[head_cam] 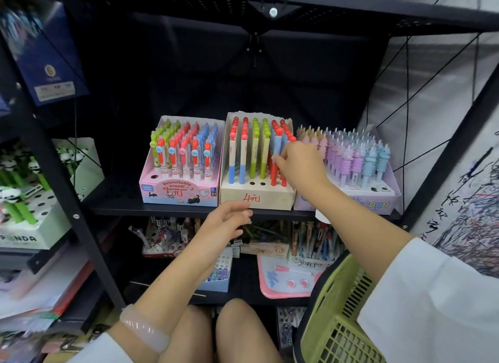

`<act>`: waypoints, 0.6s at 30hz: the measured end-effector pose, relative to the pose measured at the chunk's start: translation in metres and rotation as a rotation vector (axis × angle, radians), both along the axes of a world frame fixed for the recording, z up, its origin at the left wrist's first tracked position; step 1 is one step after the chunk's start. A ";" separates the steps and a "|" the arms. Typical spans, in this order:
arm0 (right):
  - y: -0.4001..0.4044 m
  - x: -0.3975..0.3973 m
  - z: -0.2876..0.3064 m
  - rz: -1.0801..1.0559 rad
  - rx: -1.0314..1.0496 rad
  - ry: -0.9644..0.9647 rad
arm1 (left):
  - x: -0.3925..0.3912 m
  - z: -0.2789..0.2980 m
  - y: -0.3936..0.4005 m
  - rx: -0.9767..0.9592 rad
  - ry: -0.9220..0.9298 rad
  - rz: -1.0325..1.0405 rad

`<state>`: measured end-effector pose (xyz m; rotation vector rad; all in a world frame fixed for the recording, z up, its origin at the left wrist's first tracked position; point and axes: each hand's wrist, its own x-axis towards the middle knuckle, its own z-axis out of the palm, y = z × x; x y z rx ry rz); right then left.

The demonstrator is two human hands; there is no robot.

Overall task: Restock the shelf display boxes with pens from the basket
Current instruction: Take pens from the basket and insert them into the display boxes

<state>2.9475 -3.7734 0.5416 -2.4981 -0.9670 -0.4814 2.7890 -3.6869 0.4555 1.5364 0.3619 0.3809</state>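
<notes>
Landmark: beige display box (256, 198) marked "4元" in red, centre of the black shelf (162, 210).
Beige box contents: pens standing upright in holes by colour — blue-bottomed at its left, green in the middle, red at its right; two holes in the front row are bare.
Right hand (302, 164): over the beige box's right side, fingers pinching a light-blue pen (276, 146) with a red top, held upright among the red-topped row; whether its tip sits in a hole cannot be told.
Left hand (229, 218): just below the beige box's front face, at the shelf edge, fingers loosely extended, grasping nothing.
Pink box (178, 194): touching the beige box's left side, labelled "Retractable eraser"; holds rows of green, red and blue pens, one front hole bare.
Purple box (378, 204): against the beige box's right side; packed with pastel unicorn-topped pens in pink, purple and blue.
Green basket (337, 316): well below and right of the beige box, by the right sleeve; its contents are not visible.
Lower shelf: under the beige box, further boxes of mixed pens, blurred.
Panda box (29, 237): far left of the beige box, green pens with panda tops.
</notes>
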 end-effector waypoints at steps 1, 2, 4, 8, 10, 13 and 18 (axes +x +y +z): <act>-0.002 0.001 -0.002 0.004 -0.033 0.034 | 0.000 0.000 -0.003 -0.001 -0.005 -0.009; -0.005 0.001 -0.004 0.011 -0.054 0.069 | 0.001 0.001 -0.005 0.003 -0.006 -0.016; -0.016 0.000 -0.009 0.049 -0.044 0.128 | 0.003 0.000 -0.012 0.006 -0.005 -0.030; -0.054 -0.006 -0.016 0.181 0.000 0.240 | 0.013 -0.004 -0.037 0.010 0.016 -0.077; -0.084 -0.008 -0.025 0.224 -0.016 0.307 | 0.022 -0.009 -0.058 0.018 0.033 -0.124; -0.140 -0.008 -0.053 0.259 -0.117 0.407 | 0.036 -0.025 -0.099 0.082 0.072 -0.227; -0.242 0.000 -0.141 0.159 -0.536 0.572 | 0.060 -0.074 -0.168 0.207 0.203 -0.437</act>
